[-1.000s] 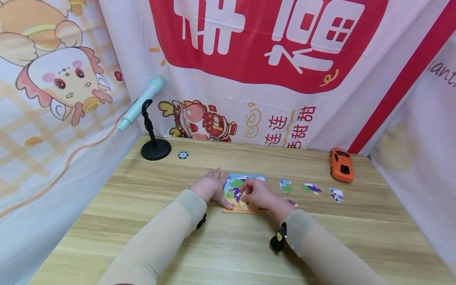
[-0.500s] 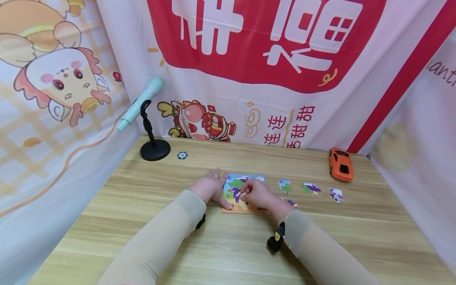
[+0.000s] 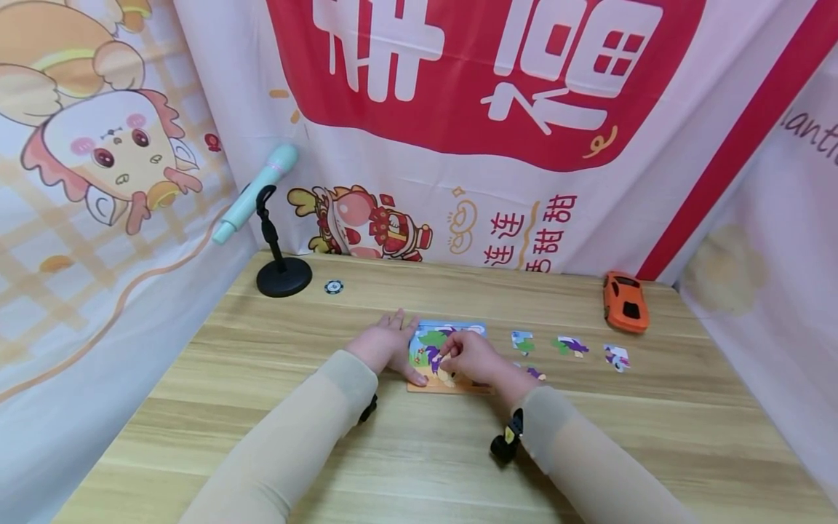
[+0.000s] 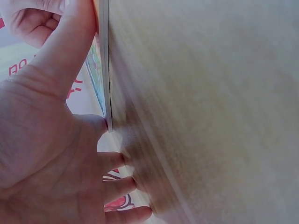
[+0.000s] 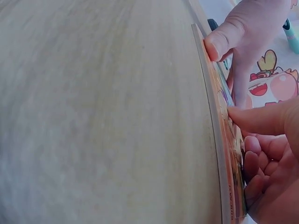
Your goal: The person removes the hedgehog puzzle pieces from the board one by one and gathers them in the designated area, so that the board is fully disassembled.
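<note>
A colourful jigsaw puzzle board (image 3: 448, 388) lies flat on the wooden table. My left hand (image 3: 388, 348) rests at its left side, fingers spread. In the left wrist view the left thumb (image 4: 65, 51) lies over the board's edge and the other fingertips reach the tabletop. My right hand (image 3: 474, 358) is over the middle of the picture, pinching at a puzzle piece mostly hidden by the fingers. In the right wrist view the right thumb (image 5: 254, 120) tip presses close on the puzzle's face while the remaining fingers curl beneath the palm.
Loose puzzle pieces lie right of the board, among them a green-and-blue piece (image 3: 522, 342), a purple piece (image 3: 572, 346) and a white-and-purple piece (image 3: 617, 357). An orange toy car (image 3: 625, 303), a poker chip (image 3: 334, 287) and a mint microphone (image 3: 257, 192) on a black stand (image 3: 284, 276) stand farther back.
The head view shifts slightly. Both hands keep nearly the same place at the board, and the loose pieces stay where they were.
</note>
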The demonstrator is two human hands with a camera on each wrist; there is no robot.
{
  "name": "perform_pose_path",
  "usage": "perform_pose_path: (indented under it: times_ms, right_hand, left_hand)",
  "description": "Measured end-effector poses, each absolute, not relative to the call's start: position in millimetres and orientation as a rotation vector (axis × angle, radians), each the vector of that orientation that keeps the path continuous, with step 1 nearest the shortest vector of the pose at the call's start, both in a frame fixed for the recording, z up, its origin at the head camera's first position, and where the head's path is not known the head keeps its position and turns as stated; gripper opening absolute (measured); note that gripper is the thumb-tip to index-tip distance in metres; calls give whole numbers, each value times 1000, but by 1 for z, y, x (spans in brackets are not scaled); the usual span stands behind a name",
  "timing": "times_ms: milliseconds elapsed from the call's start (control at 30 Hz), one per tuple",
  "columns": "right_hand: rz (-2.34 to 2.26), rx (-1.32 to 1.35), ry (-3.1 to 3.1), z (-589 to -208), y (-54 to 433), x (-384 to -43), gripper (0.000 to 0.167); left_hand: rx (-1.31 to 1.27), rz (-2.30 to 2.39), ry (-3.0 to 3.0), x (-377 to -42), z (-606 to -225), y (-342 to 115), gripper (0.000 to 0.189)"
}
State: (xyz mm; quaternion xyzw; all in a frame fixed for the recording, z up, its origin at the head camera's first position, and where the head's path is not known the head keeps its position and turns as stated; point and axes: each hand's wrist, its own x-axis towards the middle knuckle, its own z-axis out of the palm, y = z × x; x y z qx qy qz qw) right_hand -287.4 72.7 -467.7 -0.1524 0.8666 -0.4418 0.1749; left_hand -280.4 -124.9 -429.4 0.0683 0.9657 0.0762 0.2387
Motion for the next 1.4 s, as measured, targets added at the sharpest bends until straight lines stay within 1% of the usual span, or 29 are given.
perform_pose_path:
  times_ms: [233,400,467,533,700,900,1033,1067,1233,1400]
  right_hand:
    - [-1374,-389,2418,-471,73,-288,12]
    - [-1401,-389,2440,-473,73,-288,5]
    - [-1395,-386,2437,-473,73,-288,5]
    - [-1395,-380,2419,-471,74,-287,10]
    - [-1403,-350,2376,-466,74,-285,19]
    - [-1465,-316,2343,-466,77,-287,18]
    - [-1580,-278,2281,-468,82,-290,15]
    - [-1599,-280,2270,-467,83,-290,15]
    - [-1663,-312,2194,-449,98,-289,18]
    - [-1587,-445,2282,-412,128,-284,23]
  left_hand:
    - [180,193,2637,-282,-430,-124,130]
    - [198,181,2641,-298,-454,-130,144]
    - [206,177,2641,-303,-462,-132,150]
    - [207,175,2637,-305,-465,-132,151]
    - [201,175,2629,-294,-449,-130,143]
    - [202,216,2651,-279,-428,-126,130]
    - [198,226,2650,-277,-426,-126,128]
    - [203,232,2654,-281,-432,-127,130]
    - [203,214,2651,-288,-443,-128,140]
    - [189,199,2634,-293,-448,-129,143]
